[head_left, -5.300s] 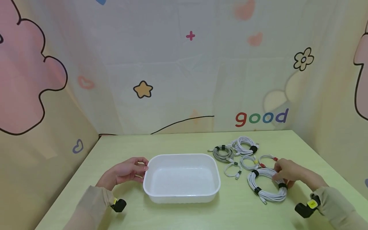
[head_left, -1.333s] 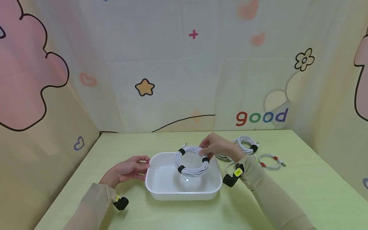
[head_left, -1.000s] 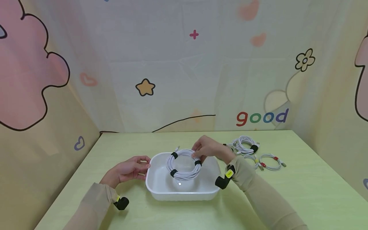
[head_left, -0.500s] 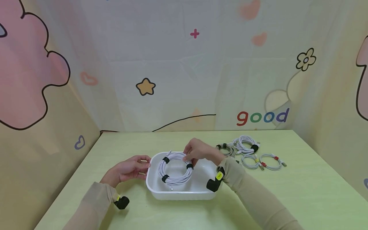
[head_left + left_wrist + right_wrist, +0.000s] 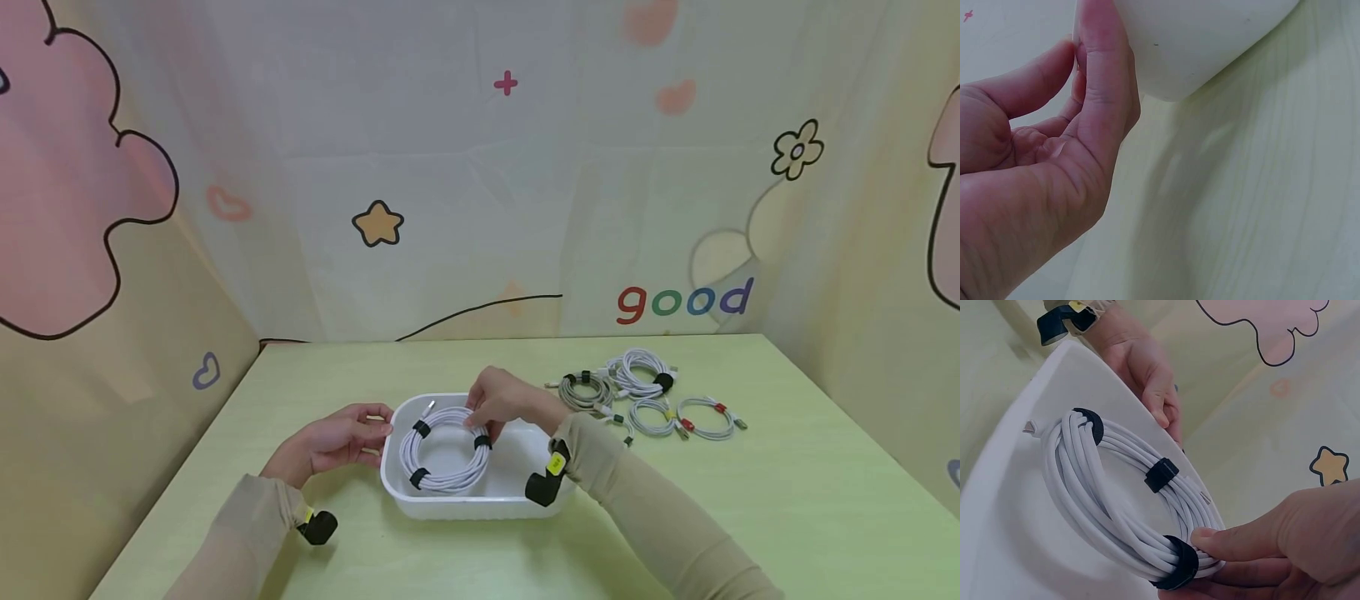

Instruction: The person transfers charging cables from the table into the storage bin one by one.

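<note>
A white plastic basin (image 5: 472,508) stands on the table at the front middle. My left hand (image 5: 341,437) pinches its left rim; in the left wrist view the thumb and fingers meet at the edge of the basin (image 5: 1179,50). My right hand (image 5: 506,398) reaches over the back of the basin. Thumb and fingers grip a thick coil of white cable (image 5: 453,483) by its right side, near a black strap. In the right wrist view this cable coil (image 5: 1063,469) is tilted inside the basin, with several black straps round it. One connector points up.
Right of the basin lie a grey cable coil (image 5: 585,405), a large white coil (image 5: 626,383), a small coil with a yellow tie (image 5: 651,432) and one with red ties (image 5: 708,435). The right sleeve (image 5: 615,467) partly hides a green-tied cable.
The right hand has picked the thick white cable coil off the table at right, carried it left over the basin and lowered it inside. The left hand has kept to the rim.
</note>
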{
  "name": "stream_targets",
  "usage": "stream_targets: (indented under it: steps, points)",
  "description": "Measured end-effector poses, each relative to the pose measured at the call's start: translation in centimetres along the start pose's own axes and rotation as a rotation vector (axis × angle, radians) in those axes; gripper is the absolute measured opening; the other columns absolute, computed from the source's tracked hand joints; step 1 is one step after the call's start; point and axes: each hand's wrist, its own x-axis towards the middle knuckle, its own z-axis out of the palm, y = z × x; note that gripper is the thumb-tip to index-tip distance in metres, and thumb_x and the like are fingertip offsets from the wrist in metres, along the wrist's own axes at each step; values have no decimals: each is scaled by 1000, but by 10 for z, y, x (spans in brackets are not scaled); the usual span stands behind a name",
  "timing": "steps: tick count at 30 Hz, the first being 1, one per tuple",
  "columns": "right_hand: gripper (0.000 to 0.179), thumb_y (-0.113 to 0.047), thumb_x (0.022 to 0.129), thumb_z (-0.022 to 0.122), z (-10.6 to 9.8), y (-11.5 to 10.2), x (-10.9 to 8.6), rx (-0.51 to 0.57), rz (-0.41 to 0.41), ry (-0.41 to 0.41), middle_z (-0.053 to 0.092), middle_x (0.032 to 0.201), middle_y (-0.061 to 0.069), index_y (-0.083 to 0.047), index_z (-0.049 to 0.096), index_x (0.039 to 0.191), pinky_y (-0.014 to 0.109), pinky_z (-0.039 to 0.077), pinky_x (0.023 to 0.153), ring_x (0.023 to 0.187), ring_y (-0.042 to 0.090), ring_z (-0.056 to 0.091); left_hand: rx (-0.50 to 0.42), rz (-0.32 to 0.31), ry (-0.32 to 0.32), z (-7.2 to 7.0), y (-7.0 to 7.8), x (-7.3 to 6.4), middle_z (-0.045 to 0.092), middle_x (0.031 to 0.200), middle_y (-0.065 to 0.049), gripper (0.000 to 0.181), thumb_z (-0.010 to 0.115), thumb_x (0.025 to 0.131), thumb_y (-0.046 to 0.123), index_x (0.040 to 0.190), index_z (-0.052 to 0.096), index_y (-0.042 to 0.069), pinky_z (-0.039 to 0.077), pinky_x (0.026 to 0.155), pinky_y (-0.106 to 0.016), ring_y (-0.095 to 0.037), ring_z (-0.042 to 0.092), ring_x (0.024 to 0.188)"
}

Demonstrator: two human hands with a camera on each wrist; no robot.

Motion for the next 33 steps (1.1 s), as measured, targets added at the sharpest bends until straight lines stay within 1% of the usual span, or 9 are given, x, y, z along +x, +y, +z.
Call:
stream_targets:
  steps: [5, 10, 17, 22, 27, 30, 33]
  points:
    - [10, -3, 83, 73, 4, 0, 3, -7, 13, 3, 67, 67, 8, 1, 67, 90, 31, 58, 57, 51, 15, 65, 2, 2, -10, -1, 0, 1, 64, 92, 4, 10, 49, 99, 6, 107, 52, 12, 58, 75, -29, -9, 63, 81]
    - [10, -3, 83, 73, 8, 1, 5, 1, 24, -4, 68, 67, 10, 2, 67, 89, 31, 58, 56, 50, 14, 64, 5, 6, -17, -1, -1, 1, 64, 92, 4, 10, 49, 99, 7, 107, 52, 12, 58, 76, -29, -9, 63, 81]
    - [9, -4, 83, 73, 13, 1, 6, -32, 43, -19, 66, 66, 8, 0, 67, 87, 31, 58, 56, 52, 15, 64, -4, 2, -16, 0, 1, 1, 64, 93, 3, 10, 50, 99, 7, 107, 52, 12, 58, 75, -29, -9, 63, 81]
    - [7, -3, 83, 73, 15, -1, 5, -51, 49, -16, 66, 65, 7, 0, 66, 86, 34, 59, 59, 53, 16, 64, -13, -1, -15, 2, 3, -1, 64, 92, 2, 10, 50, 99, 6, 107, 52, 11, 58, 76, -30, -10, 63, 81]
    - [7, -2, 84, 71, 16, -3, 3, -65, 42, -16, 66, 66, 9, 1, 66, 86, 32, 59, 58, 55, 19, 66, -18, -3, -12, 4, 5, -2, 63, 92, 2, 10, 49, 99, 5, 106, 52, 11, 58, 75, -30, -10, 63, 81]
    - [6, -3, 85, 70, 16, -5, 1, -106, 27, -12, 68, 69, 11, 2, 67, 88, 31, 58, 57, 57, 20, 67, -25, -5, -8, 5, 5, -2, 63, 92, 1, 10, 49, 99, 5, 106, 52, 11, 58, 76, -30, -11, 63, 82]
    - [7, -6, 88, 68, 15, -6, -5, -213, -21, 28, 71, 75, 12, 0, 70, 91, 27, 55, 54, 58, 19, 65, -22, -5, -4, 4, 4, -3, 64, 94, 1, 10, 50, 98, 5, 106, 53, 11, 58, 75, -30, -11, 64, 83]
